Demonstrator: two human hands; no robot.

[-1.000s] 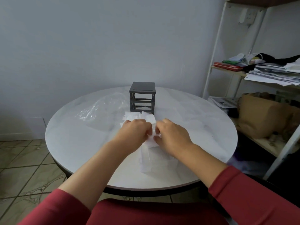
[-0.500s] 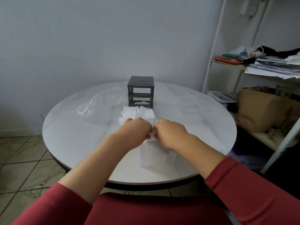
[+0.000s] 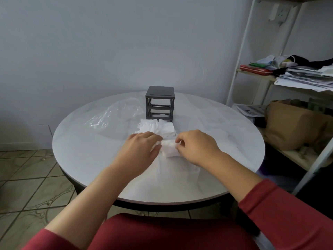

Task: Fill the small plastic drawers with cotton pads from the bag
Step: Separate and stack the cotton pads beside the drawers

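Gripping a small stack of cotton pads [image 3: 169, 150] from both sides, near the middle of the round tabletop [image 3: 86, 152]. On the stack's left edge, left hand [image 3: 140, 150] knuckles-up, fingers curled and mostly hidden under the back of the hand, thumb pressed against the pads. On the right edge, right hand [image 3: 196, 147] with fingers [image 3: 180, 141] bent tight, pinching the pads at their far corner. Hard to say how many pads are in the stack, or whether its underside rests on anything. Directly below and nearer, clear plastic drawers [image 3: 178, 170], so translucent against the pale tabletop that only faint edges show; cannot tell how many or what lies inside. Just beyond the hands, a loose pile of pads [image 3: 156, 128], fanned and touching the foot of the grey drawer frame [image 3: 160, 103], which stands upright with open slots; a sliver of white inside the lowest slot, too small to identify. Left of the frame, a crumpled clear plastic bag [image 3: 115, 116], flat on the tabletop. At far right, a shelf [image 3: 292, 83] heaped with papers and a brown paper bag [image 3: 292, 127], both cut off by the edge. Red sleeves [image 3: 281, 210] pushed up, forearms bare.
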